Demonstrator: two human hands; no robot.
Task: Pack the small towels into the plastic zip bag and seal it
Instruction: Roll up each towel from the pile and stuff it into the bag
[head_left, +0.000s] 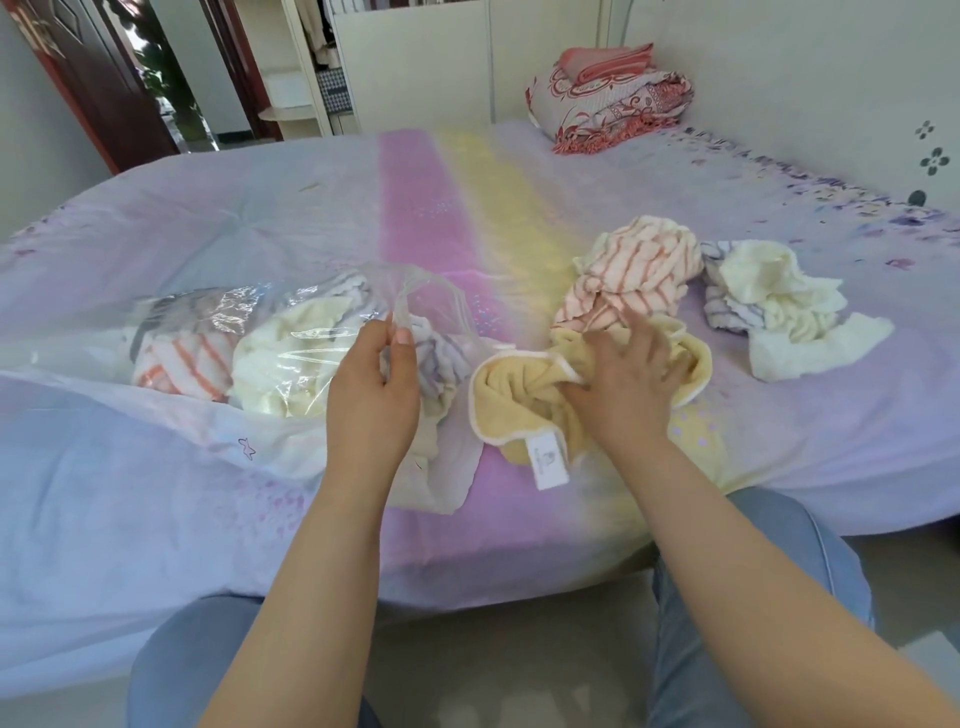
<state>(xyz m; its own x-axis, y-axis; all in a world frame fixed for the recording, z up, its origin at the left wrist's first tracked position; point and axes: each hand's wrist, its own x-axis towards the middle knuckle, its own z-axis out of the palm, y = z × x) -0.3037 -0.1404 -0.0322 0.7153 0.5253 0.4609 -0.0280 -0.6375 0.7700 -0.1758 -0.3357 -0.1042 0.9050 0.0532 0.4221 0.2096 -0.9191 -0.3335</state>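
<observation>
Across the pastel quilted bed, the left hand pinches open the clear plastic zip bag at nine o'clock, so the right hand, apparently gripping the crumpled yellow towel, should feed it low through the mouth.

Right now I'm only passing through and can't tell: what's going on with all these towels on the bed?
A person seated at the bed is packing small towels into a clear plastic zip bag. The left hand pinches the bag's open mouth and lifts it, while the right hand grips a yellow towel beside the opening. Several towels already lie inside. An orange-striped towel and a cream towel wait on the bedspread. The bag isn't sealed yet.
</observation>
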